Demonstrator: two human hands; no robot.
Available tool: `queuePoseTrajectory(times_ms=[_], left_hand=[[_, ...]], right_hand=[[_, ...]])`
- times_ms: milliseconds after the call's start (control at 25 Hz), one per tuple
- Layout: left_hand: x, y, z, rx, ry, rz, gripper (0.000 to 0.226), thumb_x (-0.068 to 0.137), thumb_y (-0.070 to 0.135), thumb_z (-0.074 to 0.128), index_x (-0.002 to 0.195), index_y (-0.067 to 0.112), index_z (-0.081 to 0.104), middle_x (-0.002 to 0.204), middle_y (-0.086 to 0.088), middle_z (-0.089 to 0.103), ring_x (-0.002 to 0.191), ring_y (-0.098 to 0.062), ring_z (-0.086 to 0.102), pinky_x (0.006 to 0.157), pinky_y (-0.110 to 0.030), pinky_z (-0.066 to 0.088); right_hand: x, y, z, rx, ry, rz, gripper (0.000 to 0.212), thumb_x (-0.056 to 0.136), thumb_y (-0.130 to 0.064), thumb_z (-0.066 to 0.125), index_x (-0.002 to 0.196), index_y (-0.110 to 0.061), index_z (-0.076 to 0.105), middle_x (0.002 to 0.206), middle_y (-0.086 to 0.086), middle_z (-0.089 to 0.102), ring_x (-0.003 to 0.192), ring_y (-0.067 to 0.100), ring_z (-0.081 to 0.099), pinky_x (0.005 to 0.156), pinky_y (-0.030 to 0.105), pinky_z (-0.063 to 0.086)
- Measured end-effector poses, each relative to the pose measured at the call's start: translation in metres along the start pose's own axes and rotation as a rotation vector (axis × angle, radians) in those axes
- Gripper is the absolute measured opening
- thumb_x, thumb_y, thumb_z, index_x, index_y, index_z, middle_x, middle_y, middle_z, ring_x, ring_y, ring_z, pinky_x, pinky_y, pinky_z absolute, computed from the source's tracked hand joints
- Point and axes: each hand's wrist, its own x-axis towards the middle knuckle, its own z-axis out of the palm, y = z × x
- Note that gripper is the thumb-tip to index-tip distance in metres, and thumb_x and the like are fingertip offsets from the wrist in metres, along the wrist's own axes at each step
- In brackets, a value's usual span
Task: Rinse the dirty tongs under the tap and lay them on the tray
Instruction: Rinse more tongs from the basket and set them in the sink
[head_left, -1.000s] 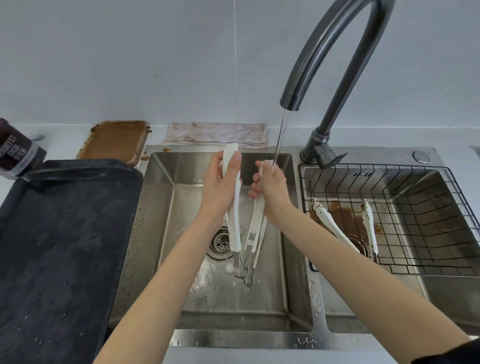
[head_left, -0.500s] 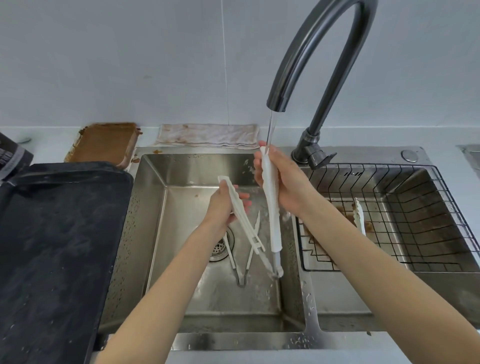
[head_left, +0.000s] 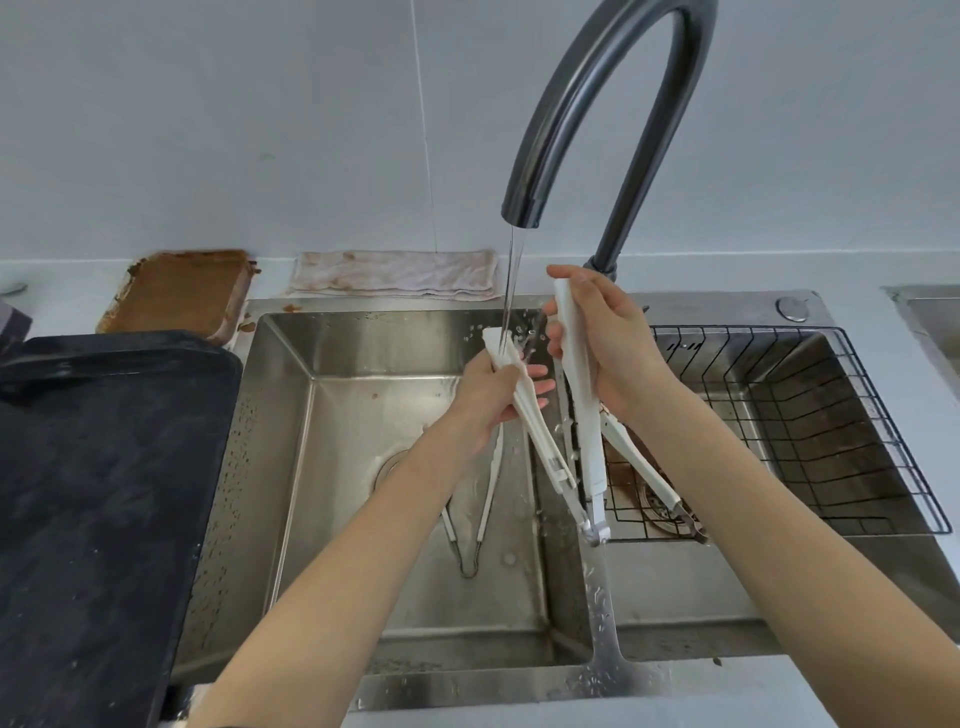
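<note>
I hold one pair of white tongs (head_left: 584, 447) spread into a V over the left sink basin, its hinge pointing down near the divider. My left hand (head_left: 493, 400) grips one arm, whose top end sits in the water stream. My right hand (head_left: 608, 343) grips the other arm, upright. Water runs from the dark curved tap (head_left: 582, 119). A second pair of tongs (head_left: 475, 525) lies on the left basin floor by the drain. A third, dirty pair (head_left: 649, 473) rests in the right basin behind my right forearm. The black tray (head_left: 93, 499) lies on the left counter.
A wire rack (head_left: 810, 431) sits in the right basin over brown residue. A stained cloth (head_left: 395, 273) and a brown-smeared dish (head_left: 176, 291) lie behind the sink. The steel sink rim (head_left: 467, 680) is wet.
My left hand has swung its tong arm up and right into the water stream. My right hand shifted right, out of the stream, with its arm still upright.
</note>
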Motion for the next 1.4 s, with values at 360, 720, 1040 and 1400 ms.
queuePoseTrajectory(times_ms=[360,720,1040,1400], left_hand=[[-0.005,-0.021,-0.013,-0.154,0.153,-0.145,0.02,0.101,0.018,0.028,0.088,0.011,0.042,0.068,-0.004,0.047,0.056,-0.016,0.047,0.05,-0.028,0.054],[0.001,-0.049,-0.068,0.17,0.348,-0.14,0.033,0.101,0.023,0.026,0.127,0.005,0.034,0.079,-0.004,0.049,0.063,-0.016,0.052,0.054,-0.03,0.05],[0.007,-0.082,-0.099,0.302,0.286,-0.331,0.025,0.094,0.014,0.04,0.119,0.015,0.039,0.078,-0.002,0.05,0.067,-0.014,0.053,0.063,-0.032,0.05],[0.027,-0.115,-0.111,0.558,0.184,-0.407,0.056,0.089,0.002,0.048,0.141,0.016,0.032,0.122,-0.014,0.06,0.108,-0.033,0.061,0.083,-0.042,0.056]], right_hand=[[-0.004,0.016,-0.001,-0.206,0.079,0.087,0.035,0.095,-0.03,0.046,0.126,-0.016,0.047,0.085,0.0,0.056,0.069,0.01,0.058,0.067,0.026,0.05],[-0.022,0.095,-0.011,-0.937,-0.193,0.312,0.047,0.092,-0.045,0.045,0.121,-0.007,0.049,0.108,0.006,0.06,0.098,0.019,0.056,0.082,0.029,0.043],[-0.008,0.162,0.002,-0.806,-0.194,0.581,0.044,0.096,-0.033,0.043,0.125,0.0,0.045,0.093,0.007,0.056,0.073,0.019,0.062,0.085,0.037,0.056],[0.005,0.206,0.0,-0.88,-0.145,0.772,0.04,0.1,-0.022,0.033,0.125,0.007,0.043,0.104,0.023,0.062,0.056,0.021,0.061,0.056,0.018,0.056]])
